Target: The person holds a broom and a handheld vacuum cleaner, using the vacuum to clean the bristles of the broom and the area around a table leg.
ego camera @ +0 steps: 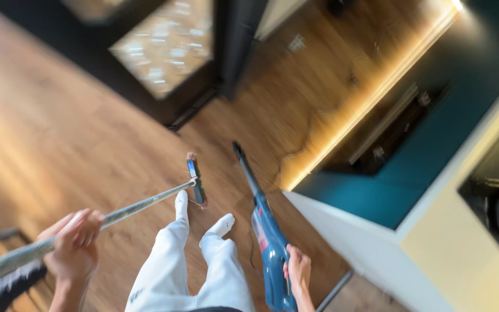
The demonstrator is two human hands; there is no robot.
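1. I see a small rectangular label (192, 168), blue and white, on the broom head (196, 179) in front of the feet.
2. I see a red label patch (263, 243) on the blue handheld vacuum (271, 242), blurred.

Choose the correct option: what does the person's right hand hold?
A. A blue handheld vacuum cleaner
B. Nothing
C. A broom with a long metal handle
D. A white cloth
A: the right hand grips the blue handheld vacuum cleaner, its nozzle pointing at the wooden floor, while the left hand holds the broom.
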